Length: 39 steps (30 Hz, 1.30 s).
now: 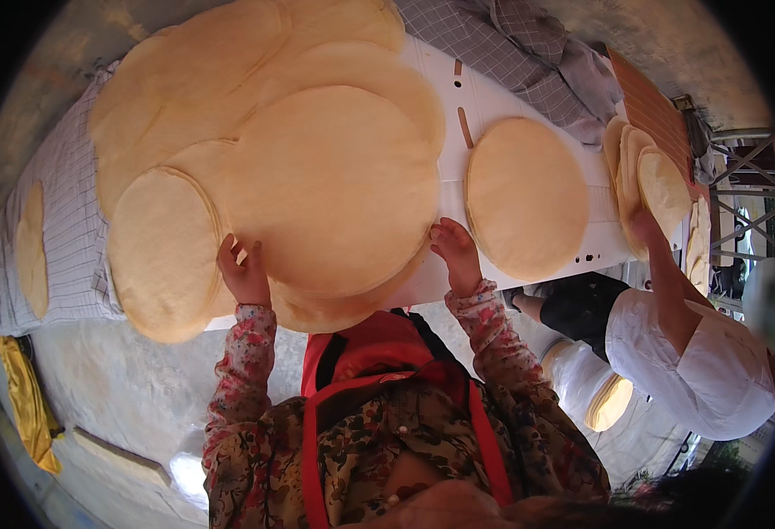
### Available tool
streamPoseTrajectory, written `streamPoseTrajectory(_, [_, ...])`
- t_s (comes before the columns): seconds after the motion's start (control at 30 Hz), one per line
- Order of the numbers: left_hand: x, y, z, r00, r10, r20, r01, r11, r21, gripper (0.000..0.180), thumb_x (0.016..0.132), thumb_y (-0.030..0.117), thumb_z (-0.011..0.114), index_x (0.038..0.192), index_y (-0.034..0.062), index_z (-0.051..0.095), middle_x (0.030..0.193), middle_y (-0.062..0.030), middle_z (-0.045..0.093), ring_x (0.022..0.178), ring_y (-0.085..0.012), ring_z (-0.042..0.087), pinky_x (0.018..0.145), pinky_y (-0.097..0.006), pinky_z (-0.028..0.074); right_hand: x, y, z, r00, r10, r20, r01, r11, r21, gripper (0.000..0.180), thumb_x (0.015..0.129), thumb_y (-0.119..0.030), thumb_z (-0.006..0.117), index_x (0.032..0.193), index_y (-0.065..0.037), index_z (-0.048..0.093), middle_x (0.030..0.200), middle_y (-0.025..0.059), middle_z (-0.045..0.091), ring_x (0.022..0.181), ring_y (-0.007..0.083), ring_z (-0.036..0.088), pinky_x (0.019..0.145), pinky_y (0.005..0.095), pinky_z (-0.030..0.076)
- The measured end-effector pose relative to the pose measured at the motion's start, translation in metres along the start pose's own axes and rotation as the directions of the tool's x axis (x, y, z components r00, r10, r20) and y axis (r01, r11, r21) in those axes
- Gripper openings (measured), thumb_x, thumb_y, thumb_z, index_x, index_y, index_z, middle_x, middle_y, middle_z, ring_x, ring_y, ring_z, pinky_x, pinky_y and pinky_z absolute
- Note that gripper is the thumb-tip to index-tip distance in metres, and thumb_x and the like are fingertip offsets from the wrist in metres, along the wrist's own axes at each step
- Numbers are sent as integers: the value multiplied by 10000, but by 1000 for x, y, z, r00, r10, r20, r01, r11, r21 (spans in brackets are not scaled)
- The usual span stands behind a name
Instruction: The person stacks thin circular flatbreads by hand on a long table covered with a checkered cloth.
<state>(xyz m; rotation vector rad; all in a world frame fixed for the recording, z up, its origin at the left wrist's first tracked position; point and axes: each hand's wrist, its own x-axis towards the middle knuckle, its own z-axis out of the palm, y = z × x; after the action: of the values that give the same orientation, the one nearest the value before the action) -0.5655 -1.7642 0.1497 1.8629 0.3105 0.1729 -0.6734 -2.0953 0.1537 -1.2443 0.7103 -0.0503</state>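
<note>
A large round pale flatbread lies on top of several overlapping flatbreads on a white table. My left hand grips its near left edge, beside a smaller flatbread. My right hand holds its near right edge with the fingers curled over the rim. Both forearms wear flowered sleeves. A single round flatbread lies flat just right of my right hand.
A person in white crouches at the right, one hand on a stack of flatbreads. A checked cloth at the left carries another flatbread. A yellow cloth lies on the concrete floor. A metal frame stands at the far right.
</note>
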Motion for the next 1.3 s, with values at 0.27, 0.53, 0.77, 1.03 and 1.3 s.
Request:
streamPoseTrajectory(0.27, [-6,-1,-24,780,-588,213,622,767,-160,749,762,224,735,1352,4,328,1222,-98,477,1028,-208,521,766,-345,477,-26,19,14,934,-313,-170,262,927,-268,400,855,-73,618,1218,19,477,1105,110,568,967,161,547,809,277,460])
streamPoseTrajectory(0.53, [-9,4,-25,739,-630,239,670,723,-167,792,751,216,741,1364,22,278,1120,-98,506,957,-203,547,729,-363,499,-94,42,44,977,-184,-104,159,965,-210,317,869,-14,582,1174,-13,497,1052,57,593,958,128,555,800,245,459])
streamPoseTrajectory(0.77, [-28,-22,-19,576,-712,403,814,548,-195,619,734,220,752,1245,57,443,937,-44,553,794,-151,538,705,-324,475,-109,48,46,998,-41,57,49,987,-154,276,864,-53,599,1129,-24,529,1024,66,619,921,137,578,787,260,473])
streamPoseTrajectory(1.03, [-34,-7,-15,544,-629,556,838,367,-404,376,788,270,691,1119,140,569,1002,1,598,909,-168,549,826,-318,424,-119,25,60,968,231,102,-240,966,97,191,876,-102,571,1042,-10,547,967,74,602,860,144,582,742,262,484])
streamPoseTrajectory(1.3, [-25,-15,-20,537,-612,581,842,427,-328,408,823,286,633,1183,122,530,1166,-35,565,1110,-207,505,936,-366,397,-110,34,51,913,363,188,-383,920,86,218,879,-123,567,1070,-21,542,990,75,609,881,149,584,753,253,475])
